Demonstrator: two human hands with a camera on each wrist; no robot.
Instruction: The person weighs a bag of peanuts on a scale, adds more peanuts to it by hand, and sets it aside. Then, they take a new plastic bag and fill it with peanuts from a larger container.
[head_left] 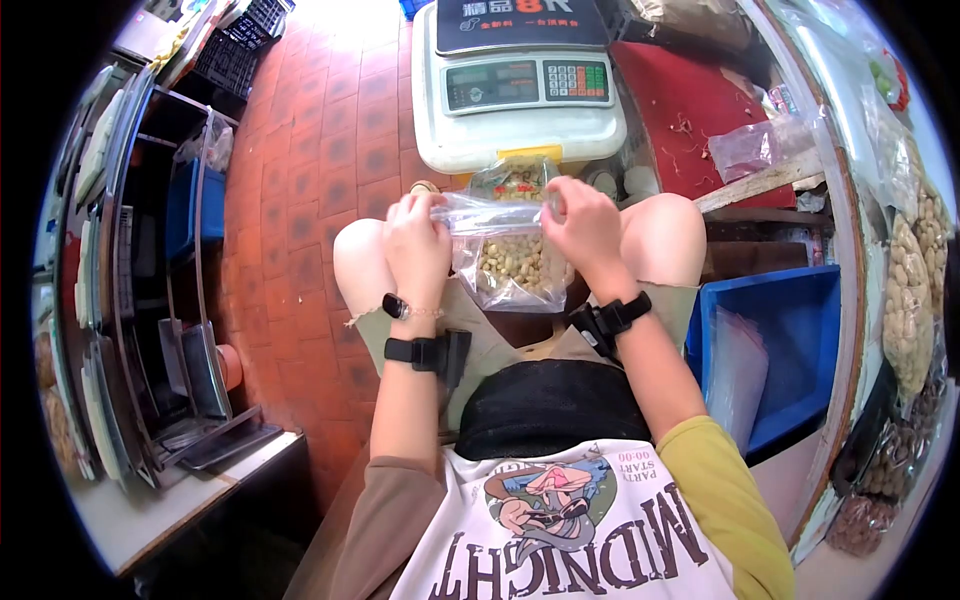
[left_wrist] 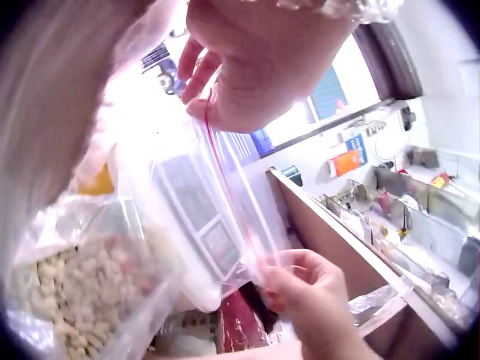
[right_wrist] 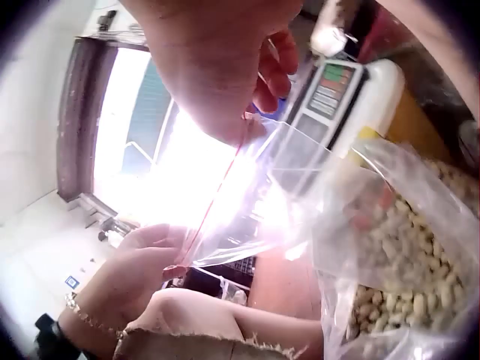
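My left hand point(head_left: 418, 248) and right hand point(head_left: 586, 232) pinch opposite ends of a clear plastic bag's edge point(head_left: 490, 214), stretched between them. A red line runs along this edge point(left_wrist: 222, 176), from the left hand point(left_wrist: 262, 64) to the right hand point(left_wrist: 311, 300). In the right wrist view, the clear film point(right_wrist: 289, 161) hangs between the right hand point(right_wrist: 217, 64) and left hand point(right_wrist: 124, 281). Pale shelled-looking nuts or peanuts point(head_left: 512, 268) lie in clear plastic between the knees; whether that plastic belongs to the held bag, I cannot tell.
A white scale point(head_left: 520, 125) stands just beyond the hands, with a printed bag point(head_left: 515, 178) before it. At the right are a blue bin point(head_left: 770, 420) holding plastic bags and a red surface point(head_left: 670, 120). Dark racks point(head_left: 150, 260) line the left.
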